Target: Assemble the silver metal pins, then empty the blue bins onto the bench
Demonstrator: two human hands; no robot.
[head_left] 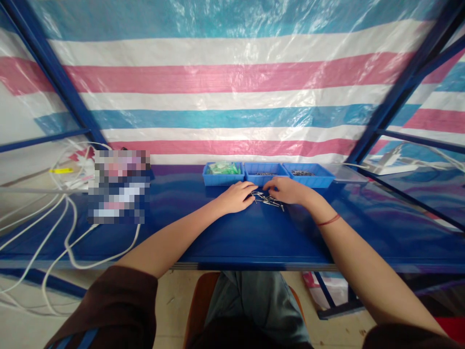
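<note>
Several thin metal pieces lie in a loose pile on the blue table. At the pile's left edge is my left hand, its fingers apart and pointing right. My right hand reaches over the pile from the right, fingers bent down; whether a piece is between the fingertips is too small to tell. Just behind the hands stand three blue bins: the left bin holds green and clear packets, while the middle bin and the right bin hold small metal parts.
White cables run over the table's left side, beside a blurred-out area. A yellow item lies at the far left. Blue metal posts frame a striped plastic sheet behind the table. A white device is at the right.
</note>
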